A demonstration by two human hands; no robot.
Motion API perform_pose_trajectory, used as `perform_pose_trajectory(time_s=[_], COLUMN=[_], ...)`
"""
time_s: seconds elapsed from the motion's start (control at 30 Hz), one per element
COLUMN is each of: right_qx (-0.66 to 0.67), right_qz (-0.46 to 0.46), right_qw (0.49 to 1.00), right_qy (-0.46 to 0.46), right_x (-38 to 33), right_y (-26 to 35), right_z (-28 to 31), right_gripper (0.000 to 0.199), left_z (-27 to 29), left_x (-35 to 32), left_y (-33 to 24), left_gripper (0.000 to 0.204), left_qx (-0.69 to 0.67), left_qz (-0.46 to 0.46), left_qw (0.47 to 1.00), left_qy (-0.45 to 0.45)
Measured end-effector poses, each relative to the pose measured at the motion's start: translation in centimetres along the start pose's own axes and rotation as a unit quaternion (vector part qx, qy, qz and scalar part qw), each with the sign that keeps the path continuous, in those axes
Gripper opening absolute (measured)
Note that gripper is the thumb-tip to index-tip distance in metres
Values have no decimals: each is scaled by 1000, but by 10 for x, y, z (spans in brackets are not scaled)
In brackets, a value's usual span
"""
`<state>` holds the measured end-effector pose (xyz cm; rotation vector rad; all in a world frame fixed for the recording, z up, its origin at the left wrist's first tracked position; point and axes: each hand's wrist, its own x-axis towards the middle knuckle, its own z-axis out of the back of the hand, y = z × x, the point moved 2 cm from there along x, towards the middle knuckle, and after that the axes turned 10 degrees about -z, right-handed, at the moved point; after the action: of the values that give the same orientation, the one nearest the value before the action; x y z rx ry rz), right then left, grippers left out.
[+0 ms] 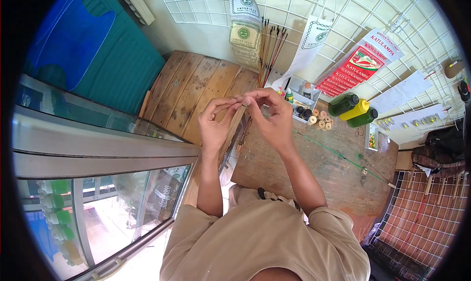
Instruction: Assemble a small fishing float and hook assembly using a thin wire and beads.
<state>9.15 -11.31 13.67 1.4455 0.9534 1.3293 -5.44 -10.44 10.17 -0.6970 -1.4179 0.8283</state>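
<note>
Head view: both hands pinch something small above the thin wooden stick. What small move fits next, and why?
Probably a slight tightening or twist of the pinch at the stick's top end. The left hand and right hand meet fingertip to fingertip right at the upper tip of the thin wooden stick, above the round wooden tabletop. Whatever sits between the fingertips is too small to make out.

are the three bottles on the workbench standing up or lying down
Lying down. The dark green bottle, yellow bottle and green bottle rest on their sides on the bench, side by side.
</note>
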Motion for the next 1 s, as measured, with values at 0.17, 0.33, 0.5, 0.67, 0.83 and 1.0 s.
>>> perform_pose_trajectory(time_s=[0.17,0.33,0.5,0.67,0.83,1.0], right_qx=[60,12,-70,-16,-56,-148], right_qz=[-23,-9,24,62,20,87], right_qw=[998,1000,996,998,998,985], right_qy=[13,25,39,24,29,1], right_x=[-5,-9,-9,-8,-10,-11], right_y=[-12,-16,-4,-19,-4,2], right_z=[6,12,16,20,18,14], right_gripper=[10,18,22,24,23,21], left_z=[-4,-6,-2,-3,-4,-4], left_x=[4,5,8,9,9,8], left_y=[-7,-9,-15,-13,-15,-17], left_gripper=[25,41,31,16,13,14], left_qx=[-41,-18,37,71,76,65], left_qz=[-5,3,-31,-62,-32,-62], left_qw=[999,1000,998,995,996,995], left_qy=[-8,5,26,42,35,33])
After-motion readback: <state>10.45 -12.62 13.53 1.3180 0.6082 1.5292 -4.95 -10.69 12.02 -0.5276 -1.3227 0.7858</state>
